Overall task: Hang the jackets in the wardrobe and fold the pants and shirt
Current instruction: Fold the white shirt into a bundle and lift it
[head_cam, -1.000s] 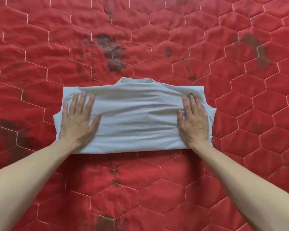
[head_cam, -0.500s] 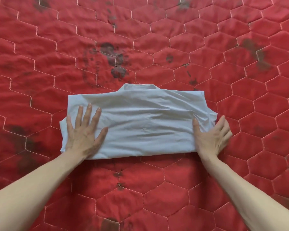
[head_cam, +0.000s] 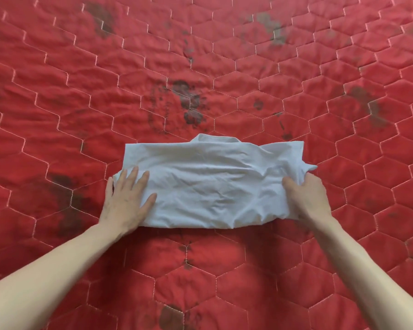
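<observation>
Our left hand lies flat with its fingers spread and straight, pressing down on the near-left end of the shirt. Our right hand now grips the right end: the thumb sits on top of the cloth and the fingers are curled under the edge, out of sight, so the fabric bunches and lifts a little around it. A second ago this hand lay flat on top of the shirt, fingers straight; half a second ago it had slid off to the edge; now it has taken hold. The left hand has stayed where it was, pinning its end.

The shirt is a pale, white-grey band lying crosswise on the red quilted mattress, already folded down into a long strip with the collar poking out at the far edge. Its right corner is pulled out into a small point beside our right hand.

We judge that the smoothing is over and the next fold is starting: the right end is about to be carried over towards the left. The shirt looks close to done. No jackets, pants or wardrobe are in view. The mattress around the shirt shows dark stains across its hexagon stitching.
</observation>
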`<state>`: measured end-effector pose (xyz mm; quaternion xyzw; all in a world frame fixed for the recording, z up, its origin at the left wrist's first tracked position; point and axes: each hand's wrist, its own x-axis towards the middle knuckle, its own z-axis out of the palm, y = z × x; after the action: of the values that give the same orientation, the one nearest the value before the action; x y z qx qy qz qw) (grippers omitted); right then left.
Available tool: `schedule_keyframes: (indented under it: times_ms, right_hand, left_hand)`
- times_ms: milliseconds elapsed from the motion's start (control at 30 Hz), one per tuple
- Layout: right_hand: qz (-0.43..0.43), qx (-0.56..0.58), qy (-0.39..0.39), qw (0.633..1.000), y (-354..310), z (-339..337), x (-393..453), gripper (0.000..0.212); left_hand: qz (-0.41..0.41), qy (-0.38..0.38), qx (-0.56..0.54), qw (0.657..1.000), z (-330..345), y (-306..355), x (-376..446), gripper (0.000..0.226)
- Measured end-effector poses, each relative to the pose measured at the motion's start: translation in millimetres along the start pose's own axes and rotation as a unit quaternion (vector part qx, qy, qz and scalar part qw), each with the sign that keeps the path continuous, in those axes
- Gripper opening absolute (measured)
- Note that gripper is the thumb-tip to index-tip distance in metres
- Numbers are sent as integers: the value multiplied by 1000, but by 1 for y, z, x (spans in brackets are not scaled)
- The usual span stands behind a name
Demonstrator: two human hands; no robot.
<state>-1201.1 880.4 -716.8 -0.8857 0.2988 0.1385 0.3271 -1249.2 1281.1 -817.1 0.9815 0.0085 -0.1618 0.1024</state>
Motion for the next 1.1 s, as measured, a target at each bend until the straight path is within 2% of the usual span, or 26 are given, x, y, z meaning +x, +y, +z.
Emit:
schedule_keyframes:
  times_ms: [67,133,200,233,267,333,433,467,500,533,567,600,700,833,867,900,933,967,1033,1067,1100]
  right_hand:
    - [-20,-30,8,999,-29,6,-15,23]
    - [-42,-65,12,997,-59,18,-34,19]
    - [-78,-103,-2,992,-87,37,-55,18]
    - [-99,-121,-13,988,-98,48,-65,14]
    - [-117,-141,-25,983,-108,61,-74,11]
    - [-146,-173,-42,973,-124,88,-91,15]
    - [-172,-202,-58,962,-140,127,-111,37]
    - [-179,-206,-67,960,-143,139,-117,42]
    - [-187,-205,-78,957,-146,151,-122,45]
    - [-196,-202,-93,955,-147,161,-127,48]
    - [-205,-199,-111,952,-148,170,-131,51]
    - [-217,-197,-132,947,-148,178,-135,56]
    - [-259,-165,-194,932,-141,188,-138,59]
    - [-245,-37,-286,926,-122,186,-130,51]
    - [-259,-5,-271,927,-116,184,-127,47]
    - [-298,11,-217,930,-111,181,-122,43]
    - [-344,7,-139,929,-106,179,-115,40]
    - [-379,-10,-61,923,-102,178,-107,38]
    - [-405,-68,42,911,-96,176,-87,40]
    - [-401,-106,60,908,-92,176,-77,43]
    - [-384,-147,57,910,-89,177,-69,49]
  left_hand:
    - [17,42,-5,999,-11,1,-1,82]
    - [24,83,-50,995,-17,5,-2,66]
    - [-14,68,-200,977,-23,13,-1,38]
    - [-53,31,-299,952,-28,19,0,26]
    - [-89,-7,-400,912,-32,24,2,20]
    - [-157,-59,-547,820,-37,33,8,27]
    - [-228,-127,-676,689,-44,37,12,48]
    - [-237,-145,-703,655,-44,37,13,54]
    - [-241,-160,-719,632,-43,36,15,60]
    - [-240,-169,-724,624,-42,35,17,67]
    - [-232,-171,-723,628,-43,36,19,70]
    - [-214,-162,-715,646,-43,36,21,67]
    - [-165,-93,-651,735,-43,26,25,31]
    - [-161,-85,-612,770,-37,0,26,22]
    - [-168,-57,-581,795,-34,-4,26,16]
    - [-181,-20,-549,816,-31,-8,26,17]
    - [-197,15,-534,822,-28,-9,24,24]
    - [-217,41,-540,812,-27,-10,22,32]
    - [-269,53,-588,761,-27,-11,23,40]
    - [-293,40,-599,744,-26,-13,24,45]
    - [-293,29,-596,747,-26,-14,24,50]
